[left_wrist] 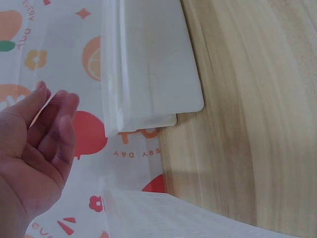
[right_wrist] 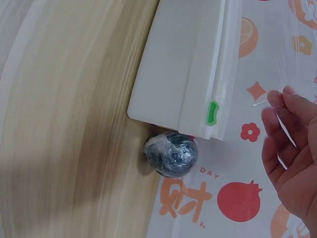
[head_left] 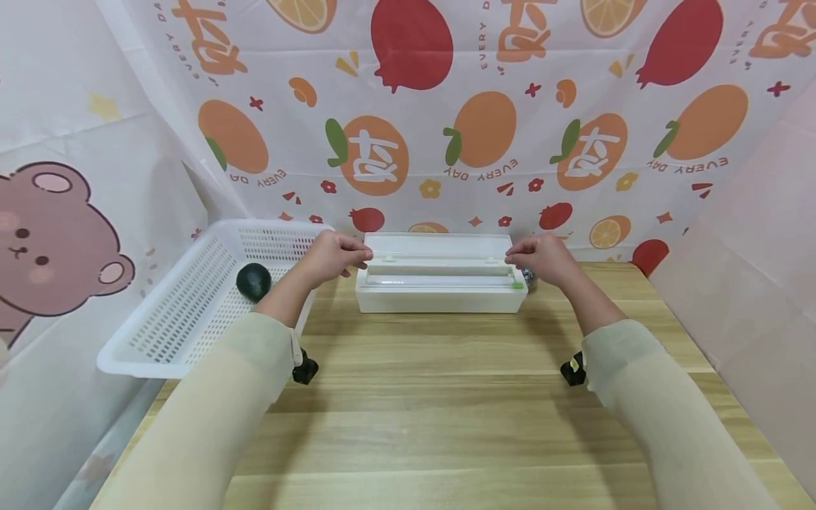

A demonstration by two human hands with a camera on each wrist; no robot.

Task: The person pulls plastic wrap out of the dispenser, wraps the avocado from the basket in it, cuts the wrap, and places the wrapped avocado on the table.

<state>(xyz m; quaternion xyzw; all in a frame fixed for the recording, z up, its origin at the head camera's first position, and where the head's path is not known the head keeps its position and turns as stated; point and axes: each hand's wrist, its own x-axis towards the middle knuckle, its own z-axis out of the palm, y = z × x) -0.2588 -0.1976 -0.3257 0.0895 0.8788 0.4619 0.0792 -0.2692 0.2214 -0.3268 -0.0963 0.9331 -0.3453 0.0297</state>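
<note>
A white cling film dispenser [head_left: 440, 303] stands at the back of the wooden table with its lid [head_left: 440, 245] raised and the film roll [head_left: 440, 280] showing inside. At its left end, my left hand [head_left: 334, 255] pinches clear cling film [left_wrist: 35, 69] between thumb and fingers. My right hand [head_left: 542, 256] grips the film at the opposite end, its thumb against the fingertips. Both hands are raised above the box, with the transparent sheet stretching between them. Beside the box's right end lies a dark round item wrapped in film [right_wrist: 171, 154].
A white perforated basket [head_left: 146, 370] stands on the left with a dark green, rounded fruit or vegetable [head_left: 253, 282] in it. A fruit-printed sheet [head_left: 421, 149] hangs right behind the dispenser. The wooden table [head_left: 440, 397] extends in front.
</note>
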